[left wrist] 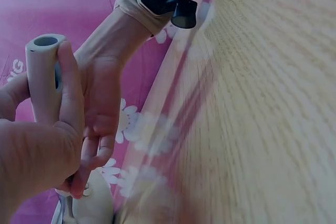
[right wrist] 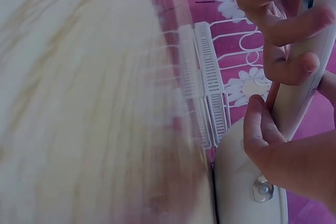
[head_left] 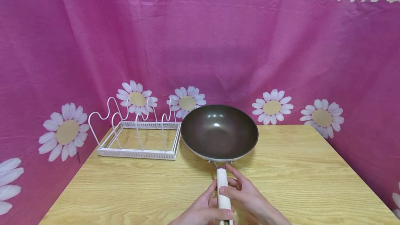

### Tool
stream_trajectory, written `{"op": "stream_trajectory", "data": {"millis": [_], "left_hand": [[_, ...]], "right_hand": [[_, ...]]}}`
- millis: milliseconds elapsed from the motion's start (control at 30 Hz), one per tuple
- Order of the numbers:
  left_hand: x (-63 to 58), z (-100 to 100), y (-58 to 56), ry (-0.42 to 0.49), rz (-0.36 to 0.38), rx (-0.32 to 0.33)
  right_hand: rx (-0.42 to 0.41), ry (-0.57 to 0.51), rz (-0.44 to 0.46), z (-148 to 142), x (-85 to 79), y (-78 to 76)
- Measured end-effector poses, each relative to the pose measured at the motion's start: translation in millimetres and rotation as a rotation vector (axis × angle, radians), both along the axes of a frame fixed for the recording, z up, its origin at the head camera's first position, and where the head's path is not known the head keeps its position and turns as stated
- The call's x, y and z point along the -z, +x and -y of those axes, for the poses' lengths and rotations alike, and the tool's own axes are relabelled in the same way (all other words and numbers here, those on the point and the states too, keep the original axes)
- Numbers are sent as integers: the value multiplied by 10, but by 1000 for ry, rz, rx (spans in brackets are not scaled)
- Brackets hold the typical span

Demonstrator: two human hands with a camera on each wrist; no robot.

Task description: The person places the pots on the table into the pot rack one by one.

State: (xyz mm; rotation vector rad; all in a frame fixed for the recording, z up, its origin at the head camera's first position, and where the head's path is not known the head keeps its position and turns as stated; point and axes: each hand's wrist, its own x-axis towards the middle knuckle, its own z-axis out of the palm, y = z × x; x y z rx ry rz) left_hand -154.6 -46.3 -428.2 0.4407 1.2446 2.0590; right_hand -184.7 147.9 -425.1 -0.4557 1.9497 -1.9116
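Note:
A wok (head_left: 218,133) with a dark brown inside and a pale outside sits right of the white rack, its cream handle (head_left: 222,180) pointing toward me. My left hand (head_left: 203,208) grips the handle near its end, thumb on top. Farther up, close to the bowl, my right hand (head_left: 248,194) holds the handle from the right with its thumb across the top. The left wrist view shows the hollow handle end (left wrist: 46,41) poking out of the left hand. In the right wrist view, a rivet (right wrist: 263,190) shows on the wok's pale outer side.
A white wire rack (head_left: 137,153) with several wavy dividers stands at the back left of the wooden table (head_left: 297,176). Pink cloth (head_left: 218,44) with daisies and lettering hangs behind and at both sides.

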Motion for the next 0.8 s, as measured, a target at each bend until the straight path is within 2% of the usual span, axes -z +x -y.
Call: {"op": "stream_trajectory", "data": {"millis": [167,467,567,700,800], "left_hand": [[-22,3,10,-57,-33,-19],[-35,54,16,-102,-88,-5],[-62,62,25,-126,-141,-45],[-95,45,47,-172,-220,-138],[-115,34,54,-184,-228,-179]], "right_hand": [[-7,-13,0,-16,-19,-4],[-37,-30,-12,28,-35,9],[-34,-23,-41,46,-67,7],[-30,-21,-78,58,-127,-10],[-38,-31,-90,68,-177,-21]]}}
